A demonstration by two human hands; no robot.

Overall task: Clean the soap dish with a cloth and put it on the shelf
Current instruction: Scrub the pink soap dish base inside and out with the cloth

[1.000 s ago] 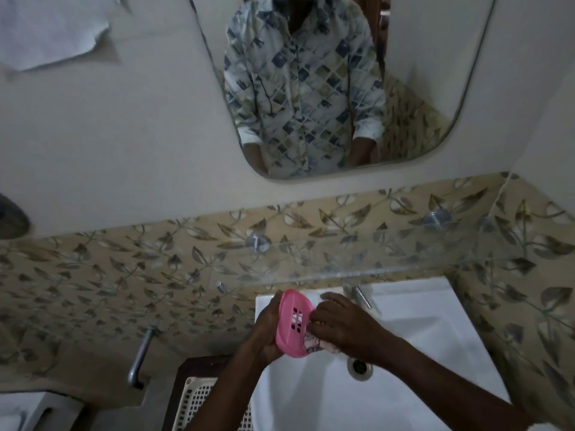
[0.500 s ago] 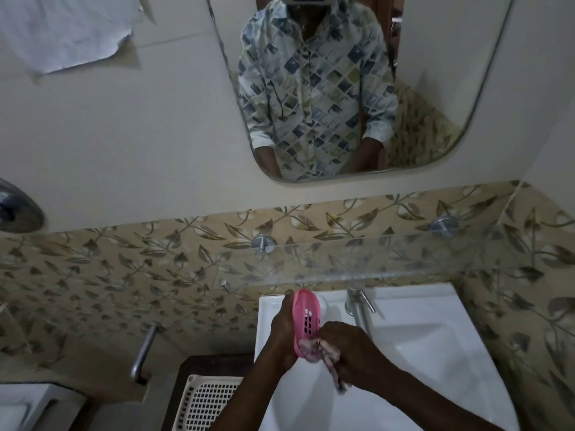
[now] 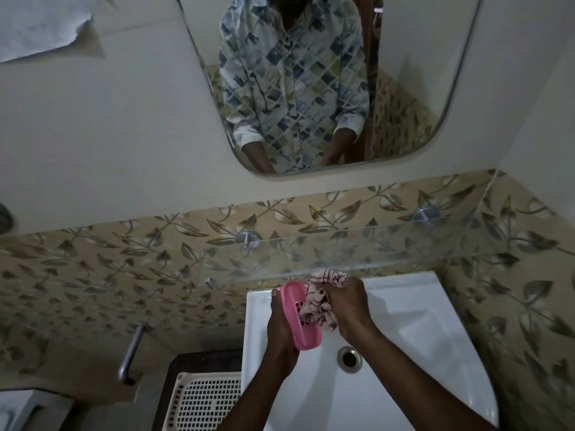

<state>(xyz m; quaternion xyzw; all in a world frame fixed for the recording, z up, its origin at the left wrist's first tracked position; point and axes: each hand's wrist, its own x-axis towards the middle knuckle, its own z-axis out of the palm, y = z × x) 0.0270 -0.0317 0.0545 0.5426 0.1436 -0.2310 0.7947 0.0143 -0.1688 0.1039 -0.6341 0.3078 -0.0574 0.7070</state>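
Over the white sink [image 3: 435,321] my left hand [image 3: 281,331] grips a pink oval soap dish [image 3: 295,318] with slots in its base, held on edge. My right hand [image 3: 348,306] clutches a bunched pink patterned cloth [image 3: 317,303] and presses it into the open side of the dish. A clear glass shelf [image 3: 389,247] runs along the leaf-patterned tiled wall just above and behind both hands, carried on two metal studs.
A mirror [image 3: 404,88] hangs above the shelf and reflects a person in a patterned shirt. The sink drain [image 3: 350,358] lies below my right wrist. A cream perforated basket [image 3: 205,399] sits left of the sink, beside a metal handle [image 3: 132,353].
The cloth has come up from the dish's lower end to its upper middle and now shows above my right hand. The dish has stayed in my left hand and is now tilted more on edge.
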